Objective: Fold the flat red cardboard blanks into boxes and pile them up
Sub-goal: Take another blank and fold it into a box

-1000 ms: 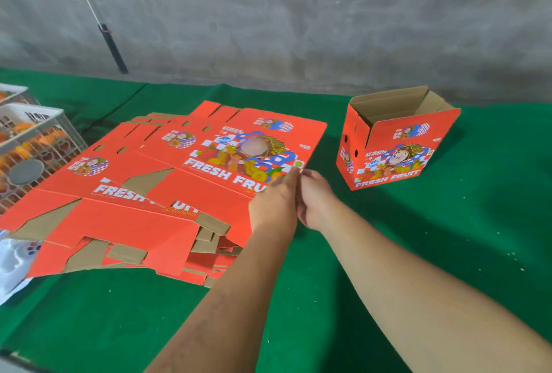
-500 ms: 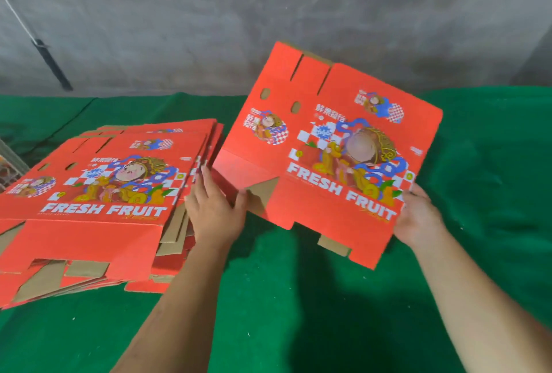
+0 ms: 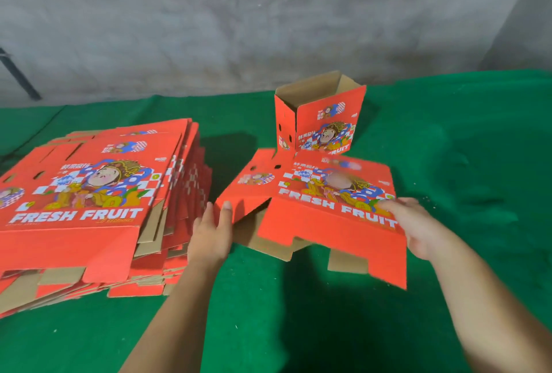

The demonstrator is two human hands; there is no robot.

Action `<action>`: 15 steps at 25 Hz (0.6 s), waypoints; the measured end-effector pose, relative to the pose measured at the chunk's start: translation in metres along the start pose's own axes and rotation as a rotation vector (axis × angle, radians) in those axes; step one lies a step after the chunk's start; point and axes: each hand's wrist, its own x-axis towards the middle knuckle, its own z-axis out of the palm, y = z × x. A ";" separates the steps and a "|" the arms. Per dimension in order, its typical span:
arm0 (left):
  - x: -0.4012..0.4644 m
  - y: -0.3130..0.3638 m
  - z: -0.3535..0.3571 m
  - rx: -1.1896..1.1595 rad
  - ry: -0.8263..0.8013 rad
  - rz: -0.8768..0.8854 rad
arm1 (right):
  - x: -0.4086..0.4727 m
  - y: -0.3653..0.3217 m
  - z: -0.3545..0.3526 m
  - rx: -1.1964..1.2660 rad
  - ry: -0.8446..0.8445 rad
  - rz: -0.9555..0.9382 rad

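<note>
blank (image 3: 310,193) held above the green worktop (image 3: 448,163), mid-surface, printed face up, brown flaps hanging toward the near edge. left hand (image 3: 210,236) grips its left corner, fingers up against the edge. right hand (image 3: 418,229) pinches its right edge, thumb on the print. stack (image 3: 89,202) of flat blanks lies at the left side. one folded box (image 3: 321,121) stands open-topped just behind the blank, toward the far edge.

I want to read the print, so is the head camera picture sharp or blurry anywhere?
Head view: the stack print reads sharply; the held blank is motion-smeared, with a blurred patch on its artwork; the right hand is soft; shadows fall on the green cloth.
</note>
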 end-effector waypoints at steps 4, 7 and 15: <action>-0.023 0.003 0.012 -0.131 -0.220 -0.075 | -0.026 -0.013 0.023 -0.106 -0.252 0.031; -0.029 0.007 0.010 -0.146 -0.180 -0.096 | -0.040 -0.018 0.044 -0.084 -0.270 -0.067; -0.032 0.030 0.015 -0.363 -0.130 0.004 | -0.036 -0.018 0.047 -0.022 -0.456 -0.169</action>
